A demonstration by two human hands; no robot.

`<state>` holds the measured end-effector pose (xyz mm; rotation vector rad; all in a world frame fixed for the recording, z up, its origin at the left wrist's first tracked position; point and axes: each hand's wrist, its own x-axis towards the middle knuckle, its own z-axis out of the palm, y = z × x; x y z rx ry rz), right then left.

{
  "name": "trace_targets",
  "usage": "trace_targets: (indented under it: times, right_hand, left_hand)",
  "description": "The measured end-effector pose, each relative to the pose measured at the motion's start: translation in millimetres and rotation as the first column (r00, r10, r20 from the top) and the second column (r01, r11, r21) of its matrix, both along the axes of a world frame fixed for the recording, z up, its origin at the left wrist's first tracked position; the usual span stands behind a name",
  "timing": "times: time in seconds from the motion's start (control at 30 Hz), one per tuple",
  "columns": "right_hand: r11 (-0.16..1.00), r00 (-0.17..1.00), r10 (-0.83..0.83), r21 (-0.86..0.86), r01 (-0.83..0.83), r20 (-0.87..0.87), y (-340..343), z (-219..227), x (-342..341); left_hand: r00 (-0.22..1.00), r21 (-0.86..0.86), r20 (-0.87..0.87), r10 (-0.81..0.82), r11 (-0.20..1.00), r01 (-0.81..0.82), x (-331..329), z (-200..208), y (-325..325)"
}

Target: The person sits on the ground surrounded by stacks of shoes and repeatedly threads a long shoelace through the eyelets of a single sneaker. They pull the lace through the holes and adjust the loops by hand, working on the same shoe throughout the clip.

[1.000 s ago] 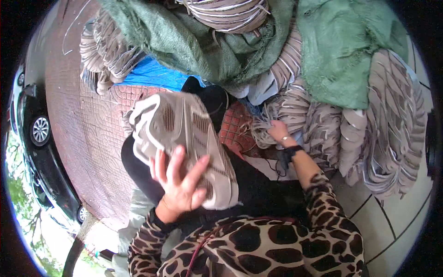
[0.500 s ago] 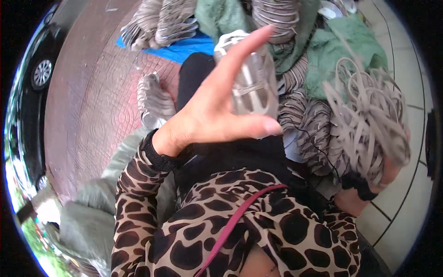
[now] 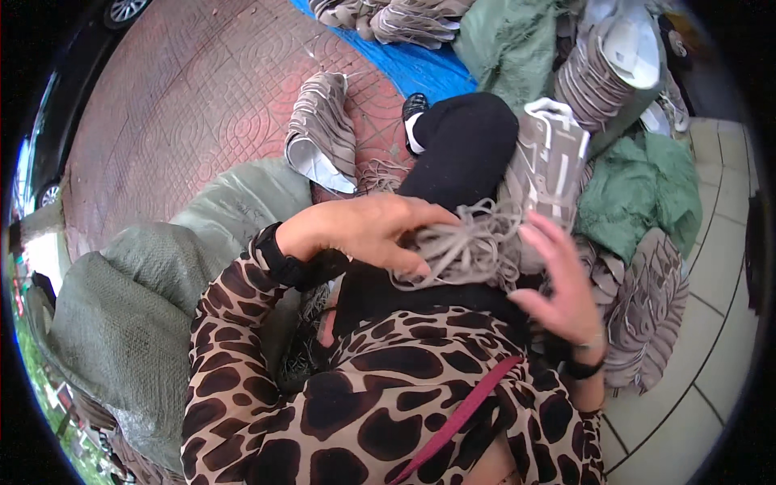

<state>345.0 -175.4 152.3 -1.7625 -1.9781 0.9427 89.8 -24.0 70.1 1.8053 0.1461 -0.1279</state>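
Note:
A loose bundle of grey-beige shoelaces [image 3: 473, 252] lies on my lap, over the dark trousers. My left hand [image 3: 368, 230] is at its left side, thumb and fingers apart, the fingertips at the edge of the laces. On the other side, my right hand [image 3: 563, 283] is open and slightly blurred, its fingers spread around the bundle's right edge. Just beyond the laces, a grey-and-white shoe upper [image 3: 550, 153] rests beside my knee, its white-edged opening facing away. Whether the right fingertips touch the laces I cannot tell.
A nested stack of shoe uppers [image 3: 323, 129] lies on red paving, with more laces [image 3: 384, 174] beside it. Another stack [image 3: 598, 77] stands far right. Green woven sacks [image 3: 129, 315] flank me, one at left, others at right. A blue sheet [image 3: 412, 65] lies ahead.
The shoelace bundle has come from the right side onto my lap, and my right hand has let go of it. My left hand has lowered to the laces. The view has shifted.

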Motion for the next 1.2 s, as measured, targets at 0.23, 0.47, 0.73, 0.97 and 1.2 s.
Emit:
trace_targets:
  times: [0.23, 0.47, 0.73, 0.97, 1.2]
  right_hand:
    - [0.934, 0.991, 0.054, -0.345, -0.093, -0.12, -22.8, -78.0, 25.8]
    - [0.753, 0.979, -0.19, -0.65, 0.098, -0.073, -26.4, -77.8, 48.6]
    - [0.705, 0.931, -0.364, -0.653, 0.275, -0.001, -33.4, -79.6, 48.3]
    - [0.532, 0.883, -0.467, -0.78, 0.33, 0.054, -58.6, -90.6, 63.9]
    - [0.502, 0.96, -0.276, -0.845, 0.183, 0.044, -9.5, -68.2, 42.4]
  left_hand:
    - [0.905, -0.659, -0.316, 0.286, 0.619, -0.426, -45.2, -88.9, 83.4]
    - [0.791, 0.484, -0.478, 0.381, 0.866, -0.124, -26.2, -339.6, 24.4]
    - [0.882, 0.689, -0.447, 0.15, 0.687, 0.232, 39.0, -407.6, 12.6]
    - [0.767, 0.491, -0.633, 0.106, 0.821, 0.292, -28.1, -513.9, -20.7]
    - [0.663, -0.349, -0.586, 0.465, 0.593, -0.725, -40.2, -354.6, 63.7]
